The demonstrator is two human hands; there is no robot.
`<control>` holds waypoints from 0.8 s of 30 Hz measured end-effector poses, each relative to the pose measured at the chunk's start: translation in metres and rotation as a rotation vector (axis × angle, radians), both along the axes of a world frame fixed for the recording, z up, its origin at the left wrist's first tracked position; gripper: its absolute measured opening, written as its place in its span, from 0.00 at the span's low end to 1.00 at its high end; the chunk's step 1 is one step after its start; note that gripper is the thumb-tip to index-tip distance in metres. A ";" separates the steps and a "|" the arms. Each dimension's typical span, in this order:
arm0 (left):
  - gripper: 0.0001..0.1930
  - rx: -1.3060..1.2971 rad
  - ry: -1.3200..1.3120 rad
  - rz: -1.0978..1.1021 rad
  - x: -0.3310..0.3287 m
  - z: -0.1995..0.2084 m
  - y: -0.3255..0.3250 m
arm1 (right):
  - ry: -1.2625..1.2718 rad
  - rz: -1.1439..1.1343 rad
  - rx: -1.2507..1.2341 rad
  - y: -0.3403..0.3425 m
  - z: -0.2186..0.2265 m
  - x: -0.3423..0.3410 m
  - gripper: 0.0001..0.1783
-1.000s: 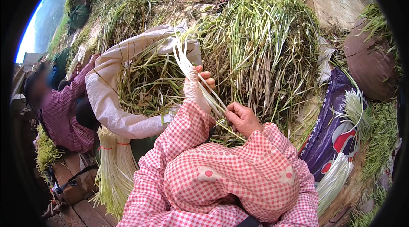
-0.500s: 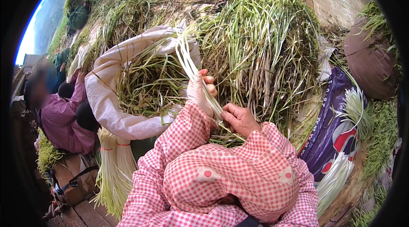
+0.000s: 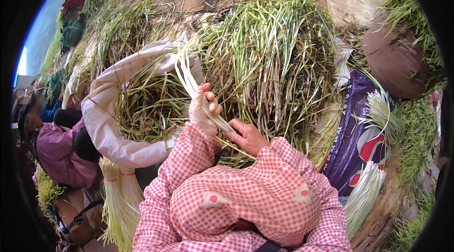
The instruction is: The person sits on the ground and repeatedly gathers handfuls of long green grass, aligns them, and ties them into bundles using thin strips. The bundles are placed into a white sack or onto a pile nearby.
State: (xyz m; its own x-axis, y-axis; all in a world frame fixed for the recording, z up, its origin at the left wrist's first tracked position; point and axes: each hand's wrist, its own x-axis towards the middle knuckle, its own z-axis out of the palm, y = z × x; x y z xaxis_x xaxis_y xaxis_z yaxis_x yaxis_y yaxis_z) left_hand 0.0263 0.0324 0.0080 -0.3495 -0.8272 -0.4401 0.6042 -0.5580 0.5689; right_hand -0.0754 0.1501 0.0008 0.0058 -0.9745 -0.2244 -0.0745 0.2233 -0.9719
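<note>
Closest in, a red-and-white checked garment (image 3: 246,195) fills the foreground, and over it here are the hands! The left hand (image 3: 203,109) has its fingers wrapped round a slim clutch of pale stalks (image 3: 187,78), tops slanting up and away to the left, probably gripped midway so they lie together. The right hand (image 3: 247,138) pinches the lower ends between thumb and fingers, seemingly to steady them and keep them level.

Down on the left, banded bundles (image 3: 116,204) stand side by side, red ties near their tops, likely to stop the strands spreading. Over right, a purple sack (image 3: 343,131) lies flat under two whitish bunches, perhaps as a clean mat. And there's print on it: pale lettering along one edge, plus a round red-and-white emblem (image 3: 371,144), partly covered.

Just beyond the left hand, a white sack (image 3: 101,110) gapes, its rolled rim presumably holding the mouth open around stringy leaves. Next to it, a big green heap (image 3: 279,48) sprawls, leaf ends mostly uppermost. Farther right, a bulging brown sack (image 3: 392,58); off left, a co-worker (image 3: 61,152) in checked sleeves.
</note>
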 end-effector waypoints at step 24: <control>0.10 -0.038 0.050 -0.232 0.014 0.007 -0.005 | 0.204 -0.869 0.354 -0.052 -0.093 -0.128 0.11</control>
State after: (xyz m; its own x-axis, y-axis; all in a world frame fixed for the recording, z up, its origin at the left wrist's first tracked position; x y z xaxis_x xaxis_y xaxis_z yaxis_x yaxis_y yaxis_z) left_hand 0.0399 0.0272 0.0152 -0.5526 -0.7379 -0.3876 0.4902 -0.6638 0.5649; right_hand -0.2038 0.0984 -0.0924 -0.7589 -0.4949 -0.4233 0.0954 0.5585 -0.8240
